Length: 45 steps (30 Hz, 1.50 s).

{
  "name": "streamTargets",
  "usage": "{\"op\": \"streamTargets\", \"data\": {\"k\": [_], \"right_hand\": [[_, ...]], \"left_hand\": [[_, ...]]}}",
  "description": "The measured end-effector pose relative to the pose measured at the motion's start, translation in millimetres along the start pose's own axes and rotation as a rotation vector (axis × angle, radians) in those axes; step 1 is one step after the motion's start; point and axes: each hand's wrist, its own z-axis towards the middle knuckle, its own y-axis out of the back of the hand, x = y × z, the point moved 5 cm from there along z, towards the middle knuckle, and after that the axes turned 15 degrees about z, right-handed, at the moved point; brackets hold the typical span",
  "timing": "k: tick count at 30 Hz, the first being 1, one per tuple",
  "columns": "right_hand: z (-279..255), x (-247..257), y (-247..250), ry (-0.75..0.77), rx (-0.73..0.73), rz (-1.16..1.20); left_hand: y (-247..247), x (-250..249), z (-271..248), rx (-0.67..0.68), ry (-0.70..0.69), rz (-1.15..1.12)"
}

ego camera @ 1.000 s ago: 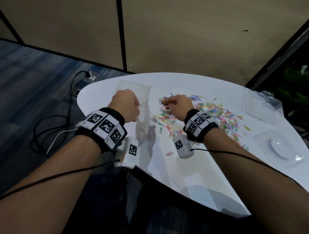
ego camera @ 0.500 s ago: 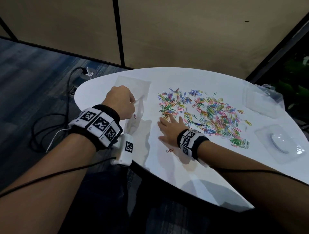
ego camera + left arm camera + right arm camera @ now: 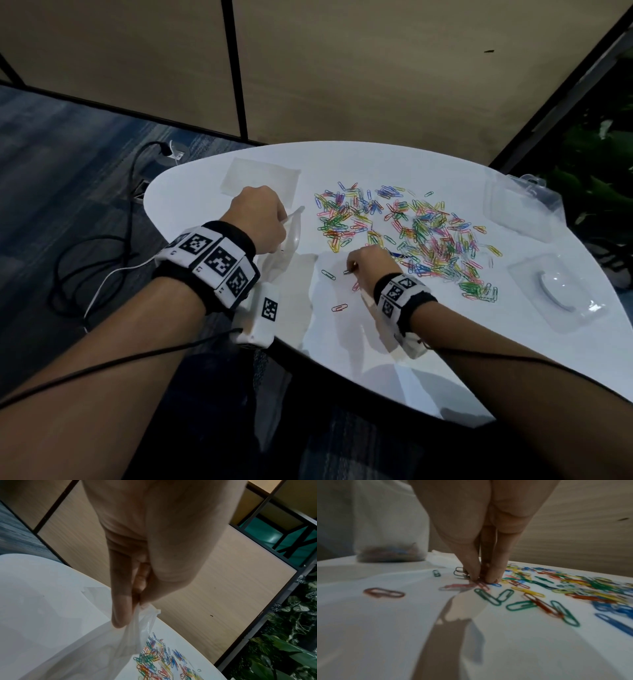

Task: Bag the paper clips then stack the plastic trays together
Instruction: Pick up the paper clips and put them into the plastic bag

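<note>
A spread of coloured paper clips point(image 3: 411, 233) covers the middle of the white table point(image 3: 359, 342). My left hand point(image 3: 260, 219) pinches the rim of a clear plastic bag point(image 3: 286, 246), which hangs upright beside the pile. In the left wrist view the left hand point(image 3: 135, 608) holds the bag point(image 3: 102, 649) between thumb and fingers. Some clips lie in the bottom of the bag point(image 3: 390, 554). My right hand point(image 3: 363, 267) is at the pile's near edge. Its fingertips point(image 3: 493, 577) are drawn together on a few paper clips point(image 3: 481, 584) on the table.
Two clear plastic trays sit at the right: one far point(image 3: 520, 209), one near point(image 3: 558, 294). A flat clear plastic piece point(image 3: 260, 178) lies behind my left hand. Loose clips, one red point(image 3: 339, 307) and one green point(image 3: 328, 274), lie near the front. Cables run over the floor at the left.
My right hand left the pile near the bag, lay flat on the table half a second ago, and now has its fingers drawn together on clips. The left hand kept holding the bag.
</note>
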Motion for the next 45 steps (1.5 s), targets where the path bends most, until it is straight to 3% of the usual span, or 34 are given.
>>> {"op": "streamTargets", "data": {"k": [4, 7, 9, 11, 15, 17, 21, 24, 26, 28, 30, 31, 34, 36, 39, 41, 45], "right_hand": [[4, -27, 27, -0.181, -0.156, 0.341], [4, -31, 49, -0.314, -0.178, 0.930], [3, -12, 67, -0.271, -0.180, 1.358], [-1, 18, 81, -0.154, -0.157, 1.621], [-13, 79, 77, -0.023, -0.033, 1.743], [-14, 94, 63, 0.032, -0.021, 1.650], [-14, 101, 52, 0.140, -0.150, 1.168], [-17, 108, 59, 0.231, -0.059, 0.890], [-21, 105, 74, 0.270, -0.077, 0.904], [-24, 90, 86, 0.270, -0.201, 1.007], [-24, 74, 83, 0.263, -0.256, 0.889], [-25, 70, 72, 0.266, -0.197, 0.712], [-36, 58, 7, 0.218, 0.194, 0.194], [-55, 50, -34, 0.272, 0.309, -0.012], [-83, 26, -71, 0.398, 0.274, -0.224], [-90, 4, -70, 0.431, 0.197, -0.272], [-73, -40, -49, 0.366, 0.152, -0.326]], "left_hand": [[-5, -5, 2, 0.020, -0.016, 0.001], [-8, -7, 4, 0.028, -0.022, 0.010], [-9, -7, 5, 0.033, -0.025, 0.014], [-11, -8, 6, 0.039, -0.024, 0.010], [-11, -9, 6, 0.013, -0.032, 0.004], [-9, -10, 4, -0.001, -0.041, 0.007], [-7, -7, 4, 0.009, -0.039, 0.008], [-5, -1, 5, -0.002, -0.011, -0.016], [-2, 0, 5, -0.013, 0.001, -0.027], [1, 0, 4, -0.020, -0.003, -0.015], [2, -1, 2, -0.017, 0.000, -0.007], [2, -1, 2, -0.014, 0.005, -0.006], [2, -2, 1, -0.004, 0.004, -0.001], [2, -3, 1, 0.009, -0.005, 0.006], [3, -1, 2, 0.010, -0.007, 0.017], [3, 0, 3, 0.015, -0.004, 0.018], [1, -4, 3, 0.031, -0.024, 0.036]]}}
